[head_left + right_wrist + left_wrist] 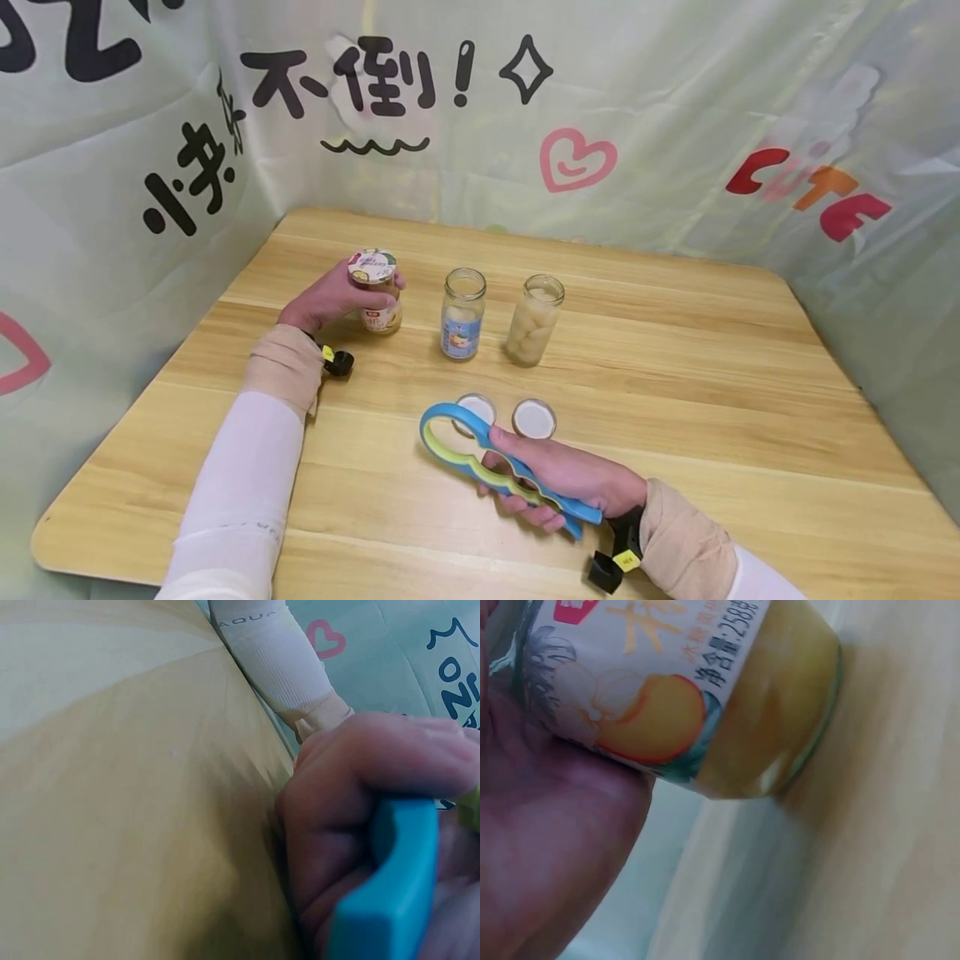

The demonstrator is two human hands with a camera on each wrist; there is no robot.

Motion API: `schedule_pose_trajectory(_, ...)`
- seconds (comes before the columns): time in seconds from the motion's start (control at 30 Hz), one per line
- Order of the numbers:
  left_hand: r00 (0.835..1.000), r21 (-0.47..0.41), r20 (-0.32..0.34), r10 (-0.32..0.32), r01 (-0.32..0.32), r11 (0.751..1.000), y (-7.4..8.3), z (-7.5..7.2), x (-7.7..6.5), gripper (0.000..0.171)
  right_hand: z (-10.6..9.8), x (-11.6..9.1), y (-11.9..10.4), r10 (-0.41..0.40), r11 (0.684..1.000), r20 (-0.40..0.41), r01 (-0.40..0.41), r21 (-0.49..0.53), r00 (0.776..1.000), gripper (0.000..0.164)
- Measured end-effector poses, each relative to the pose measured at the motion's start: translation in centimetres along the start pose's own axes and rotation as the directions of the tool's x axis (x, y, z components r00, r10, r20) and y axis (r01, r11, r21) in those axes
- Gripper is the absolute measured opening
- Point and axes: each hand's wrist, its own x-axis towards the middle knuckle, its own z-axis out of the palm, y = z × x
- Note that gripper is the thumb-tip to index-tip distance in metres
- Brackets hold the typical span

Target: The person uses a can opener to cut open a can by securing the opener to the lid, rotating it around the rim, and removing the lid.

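Note:
My left hand grips a lidded glass jar of canned fruit at the left of the table. In the left wrist view the jar's label shows a peach, with yellow contents below it. My right hand holds a blue and green jar opener above the front of the table, fingers curled round its two handles. The opener's blue handle shows close up in the right wrist view. Its loop points left and overlaps one of the loose lids in the head view.
Two lidless glass jars stand mid-table: one with a blue label, one with pale round fruit. Two lids lie white side up in front of them, the left lid and the right lid. Printed cloth walls the table's back and sides.

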Motion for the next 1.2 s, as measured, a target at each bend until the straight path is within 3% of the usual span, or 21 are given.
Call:
schedule_pose_trajectory(0.4, 1.0, 0.022, -0.008, -0.021, 0.021, 1.0, -0.2, 0.4, -0.4, 0.043, 0.3, -0.1, -0.1, 0.02, 0.999, -0.012, -0.02, -0.024, 1.0, 0.071)
schedule_pose_trajectory(0.57, 0.997, 0.002, 0.08, 0.003, -0.003, 1.0, 0.3, 0.1, -0.6, 0.042, 0.3, 0.0, -0.2, 0.017, 0.999, -0.019, -0.018, -0.032, 1.0, 0.071)
schedule_pose_trajectory(0.77, 0.977, -0.008, 0.21, 0.045, -0.044, 0.999, 0.9, 0.3, -0.5, 0.04, 0.3, 0.0, -0.3, 0.011, 0.999, -0.004, -0.011, -0.032, 1.0, 0.072)
schedule_pose_trajectory(1.2, 0.956, -0.028, 0.286, 0.064, -0.059, 0.998, 0.9, 0.7, -0.5, 0.04, 0.4, -0.1, -0.4, -0.011, 0.999, -0.017, 0.01, -0.046, 1.0, 0.072)
